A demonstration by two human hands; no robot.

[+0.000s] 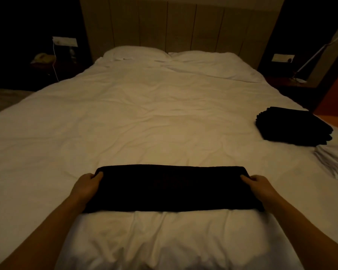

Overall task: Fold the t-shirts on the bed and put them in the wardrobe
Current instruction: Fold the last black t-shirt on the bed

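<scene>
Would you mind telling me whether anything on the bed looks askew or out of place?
Only the crumpled white garment at the bed's right edge, loose beside the neat black stack. The black t-shirt lies straight between left hand and right hand.

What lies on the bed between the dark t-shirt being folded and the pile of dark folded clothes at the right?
Head view: only bare, wrinkled white bedcover between the t-shirt and the folded pile.
</scene>
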